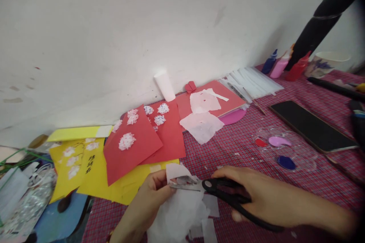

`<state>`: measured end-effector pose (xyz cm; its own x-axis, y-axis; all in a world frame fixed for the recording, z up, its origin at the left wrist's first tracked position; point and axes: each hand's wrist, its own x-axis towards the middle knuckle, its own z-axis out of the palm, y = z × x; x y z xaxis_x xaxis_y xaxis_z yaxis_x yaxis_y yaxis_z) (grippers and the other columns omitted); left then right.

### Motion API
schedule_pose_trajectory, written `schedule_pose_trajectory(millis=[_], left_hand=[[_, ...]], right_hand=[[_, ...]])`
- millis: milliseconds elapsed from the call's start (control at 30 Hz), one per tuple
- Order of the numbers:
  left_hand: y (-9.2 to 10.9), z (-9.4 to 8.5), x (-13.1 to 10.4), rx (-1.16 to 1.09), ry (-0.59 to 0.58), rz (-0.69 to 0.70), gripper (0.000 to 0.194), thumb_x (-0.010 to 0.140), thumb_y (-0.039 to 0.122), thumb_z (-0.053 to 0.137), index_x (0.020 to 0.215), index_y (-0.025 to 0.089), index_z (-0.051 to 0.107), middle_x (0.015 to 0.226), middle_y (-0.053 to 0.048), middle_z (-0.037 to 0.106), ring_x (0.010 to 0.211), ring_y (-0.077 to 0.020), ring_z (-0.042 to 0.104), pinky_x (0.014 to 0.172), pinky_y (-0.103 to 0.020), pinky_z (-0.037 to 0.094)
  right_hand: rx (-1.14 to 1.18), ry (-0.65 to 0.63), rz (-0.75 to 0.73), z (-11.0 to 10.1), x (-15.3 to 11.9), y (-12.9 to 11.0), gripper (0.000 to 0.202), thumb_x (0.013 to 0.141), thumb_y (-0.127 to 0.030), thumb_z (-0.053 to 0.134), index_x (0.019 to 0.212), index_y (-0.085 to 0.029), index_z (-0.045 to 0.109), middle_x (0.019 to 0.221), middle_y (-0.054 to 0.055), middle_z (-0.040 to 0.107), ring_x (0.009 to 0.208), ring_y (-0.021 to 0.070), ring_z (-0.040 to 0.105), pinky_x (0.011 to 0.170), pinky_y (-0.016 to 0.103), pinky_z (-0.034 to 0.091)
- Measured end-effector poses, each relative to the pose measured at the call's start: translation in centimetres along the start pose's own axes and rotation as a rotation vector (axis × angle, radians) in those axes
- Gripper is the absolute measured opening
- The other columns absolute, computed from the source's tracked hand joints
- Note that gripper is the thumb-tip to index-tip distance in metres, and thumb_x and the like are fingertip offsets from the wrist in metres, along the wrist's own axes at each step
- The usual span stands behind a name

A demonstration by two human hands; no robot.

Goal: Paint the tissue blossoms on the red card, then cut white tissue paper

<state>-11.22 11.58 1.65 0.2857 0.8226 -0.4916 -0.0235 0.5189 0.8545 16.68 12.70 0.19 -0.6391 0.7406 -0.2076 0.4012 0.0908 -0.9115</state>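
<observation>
Between thumb and fingers, my left hand [151, 193] pinches a piece of white tissue paper [175, 171]. My right hand [253, 193] grips black-handled scissors [218, 186], whose blades are parted around the tissue paper close to my left fingertips. Under both hands lies a crumpled heap of white tissue paper [173, 216] with cut scraps beside it. Just beyond my left hand are red cards [142, 155] with fluffy pink and blue-dotted paper flowers [127, 141] on them.
Yellow cards [122, 190] lie under the red ones. To the right are a clear palette [302, 165] with red, pink and blue paint, a phone [310, 125], paint bottles [281, 66] and a paper cup [325, 62]. A white wall [142, 26] rises behind the checked tablecloth [228, 136].
</observation>
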Motion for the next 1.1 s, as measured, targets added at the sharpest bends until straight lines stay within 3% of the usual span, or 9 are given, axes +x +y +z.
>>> schedule_pose_trajectory(millis=[133, 300, 667, 767, 867, 967, 1033, 1100], left_hand=[[0.0, 0.3, 0.0, 0.034, -0.001, 0.003, 0.023, 0.075, 0.027, 0.071, 0.096, 0.018, 0.074, 0.083, -0.007, 0.073, 0.073, -0.0174, 0.064, 0.072, -0.027, 0.047], [0.0, 0.7, 0.1, 0.060, 0.034, -0.004, 0.020, 0.068, 0.016, 0.071, 0.087, 0.019, 0.076, 0.078, -0.004, 0.073, 0.072, -0.0163, 0.063, 0.071, -0.025, 0.046], [0.1, 1.2, 0.3, 0.082, 0.082, 0.031, 0.019, 0.063, 0.010, 0.068, 0.078, 0.019, 0.075, 0.075, 0.000, 0.072, 0.070, -0.0131, 0.060, 0.068, -0.021, 0.044], [-0.2, 1.0, 0.3, 0.024, 0.036, 0.027, 0.016, 0.064, 0.017, 0.072, 0.081, 0.018, 0.073, 0.076, -0.002, 0.072, 0.068, -0.0135, 0.061, 0.066, -0.022, 0.045], [-0.5, 0.6, 0.2, -0.025, -0.045, 0.005, 0.027, 0.063, 0.026, 0.078, 0.087, 0.018, 0.070, 0.076, -0.003, 0.071, 0.068, -0.0160, 0.062, 0.065, -0.025, 0.048], [-0.7, 0.2, -0.2, 0.057, -0.126, -0.073, 0.033, 0.060, 0.028, 0.081, 0.089, 0.018, 0.069, 0.075, -0.003, 0.070, 0.065, -0.0169, 0.062, 0.062, -0.026, 0.049], [-1.0, 0.0, -0.7, 0.160, -0.091, -0.104, 0.030, 0.059, 0.025, 0.080, 0.086, 0.018, 0.070, 0.072, -0.002, 0.070, 0.062, -0.0160, 0.061, 0.058, -0.024, 0.049], [-1.3, -0.3, -1.3, 0.185, 0.054, -0.045, 0.032, 0.056, 0.020, 0.081, 0.086, 0.019, 0.070, 0.073, -0.002, 0.072, 0.062, -0.0168, 0.062, 0.056, -0.024, 0.049]], right_hand=[[0.035, -0.045, 0.054, 0.1, 0.1, -0.4, 0.049, 0.063, -0.017, 0.071, 0.111, -0.023, 0.064, 0.098, 0.002, 0.066, 0.087, 0.0197, 0.059, 0.074, 0.028, 0.044], [0.066, -0.055, 0.027, 0.2, 0.4, -0.9, 0.045, 0.064, -0.019, 0.070, 0.109, -0.022, 0.064, 0.097, 0.002, 0.066, 0.086, 0.0190, 0.058, 0.074, 0.027, 0.043], [0.126, -0.098, 0.037, 0.4, 0.7, -1.1, 0.040, 0.067, -0.016, 0.069, 0.106, -0.021, 0.066, 0.092, 0.000, 0.068, 0.081, 0.0166, 0.060, 0.071, 0.024, 0.043], [0.182, -0.115, 0.047, 0.5, 0.8, -1.0, 0.036, 0.069, -0.015, 0.068, 0.104, -0.021, 0.067, 0.090, -0.001, 0.069, 0.082, 0.0165, 0.061, 0.070, 0.023, 0.044], [0.254, -0.110, 0.069, 0.6, 0.9, -0.6, 0.032, 0.071, -0.016, 0.068, 0.103, -0.020, 0.066, 0.091, 0.000, 0.069, 0.083, 0.0172, 0.062, 0.069, 0.023, 0.044], [0.304, -0.060, 0.080, 0.5, 1.2, 0.0, 0.032, 0.070, -0.021, 0.071, 0.102, -0.019, 0.065, 0.091, 0.001, 0.067, 0.083, 0.0174, 0.060, 0.069, 0.024, 0.043], [0.330, -0.023, 0.074, 0.5, 1.4, 0.5, 0.033, 0.071, -0.025, 0.072, 0.102, -0.018, 0.064, 0.088, 0.001, 0.065, 0.079, 0.0160, 0.058, 0.067, 0.024, 0.042], [0.371, -0.006, 0.063, 0.4, 1.6, 0.8, 0.034, 0.073, -0.030, 0.072, 0.103, -0.018, 0.062, 0.083, 0.000, 0.060, 0.072, 0.0133, 0.053, 0.063, 0.023, 0.039]])
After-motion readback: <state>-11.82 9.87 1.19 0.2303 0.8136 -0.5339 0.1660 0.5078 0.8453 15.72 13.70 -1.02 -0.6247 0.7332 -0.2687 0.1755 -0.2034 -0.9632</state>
